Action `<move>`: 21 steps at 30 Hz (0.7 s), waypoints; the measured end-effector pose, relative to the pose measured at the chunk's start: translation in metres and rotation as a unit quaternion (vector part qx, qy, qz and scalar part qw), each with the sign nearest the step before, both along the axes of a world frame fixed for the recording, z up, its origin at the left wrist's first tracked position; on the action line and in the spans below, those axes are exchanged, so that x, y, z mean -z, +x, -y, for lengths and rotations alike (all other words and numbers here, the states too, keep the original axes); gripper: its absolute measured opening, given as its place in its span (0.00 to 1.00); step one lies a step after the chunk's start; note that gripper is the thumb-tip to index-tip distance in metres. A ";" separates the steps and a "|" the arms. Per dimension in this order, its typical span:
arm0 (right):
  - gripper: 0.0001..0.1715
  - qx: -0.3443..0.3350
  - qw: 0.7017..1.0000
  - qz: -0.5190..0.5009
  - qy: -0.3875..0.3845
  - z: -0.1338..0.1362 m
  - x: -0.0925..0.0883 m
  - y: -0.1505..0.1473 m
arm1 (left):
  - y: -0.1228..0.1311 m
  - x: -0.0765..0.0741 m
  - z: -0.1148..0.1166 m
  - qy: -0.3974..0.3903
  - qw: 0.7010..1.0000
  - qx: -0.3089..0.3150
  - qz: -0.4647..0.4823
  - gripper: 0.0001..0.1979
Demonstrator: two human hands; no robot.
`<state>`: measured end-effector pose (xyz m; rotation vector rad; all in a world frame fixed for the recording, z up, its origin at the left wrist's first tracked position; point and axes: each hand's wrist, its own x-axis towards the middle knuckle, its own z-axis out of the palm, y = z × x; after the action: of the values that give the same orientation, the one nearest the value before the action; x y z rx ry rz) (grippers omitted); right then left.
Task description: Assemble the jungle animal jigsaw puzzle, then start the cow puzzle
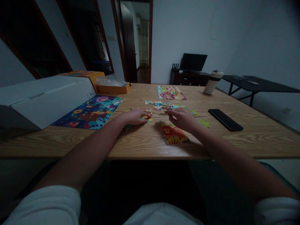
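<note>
Head view, two hands (136,116), many puzzle pieces (158,104), one phone (225,119)

Multicoloured puzzle pieces (158,104), some clustered, lying flat

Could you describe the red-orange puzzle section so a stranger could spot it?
Start at the wooden table and follow its near edge to just right of centre. Just beyond that edge, nearer than the right hand, lies the red-orange puzzle section. Its warm colours and place closest to the edge set it apart from the green puzzle pieces.
</note>
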<state>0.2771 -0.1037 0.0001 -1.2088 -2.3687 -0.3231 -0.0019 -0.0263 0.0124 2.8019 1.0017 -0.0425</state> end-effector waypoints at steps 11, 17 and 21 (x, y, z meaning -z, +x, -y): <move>0.11 0.111 0.978 0.113 -0.139 -0.015 0.000 0.068 | 0.008 0.000 0.004 -0.005 1.000 0.015 0.001 0.24; 0.23 0.178 0.954 0.075 -0.228 -0.065 -0.008 0.057 | -0.013 -0.007 -0.012 -0.008 0.998 -0.064 0.015 0.27; 0.27 0.217 0.947 0.059 -0.229 -0.102 -0.018 0.064 | -0.039 -0.011 -0.028 -0.038 0.989 -0.144 -0.010 0.27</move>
<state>0.3411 -0.0014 0.0185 -1.9868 -2.3293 0.0321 -0.0408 0.0018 0.0232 2.5669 1.3679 -0.0713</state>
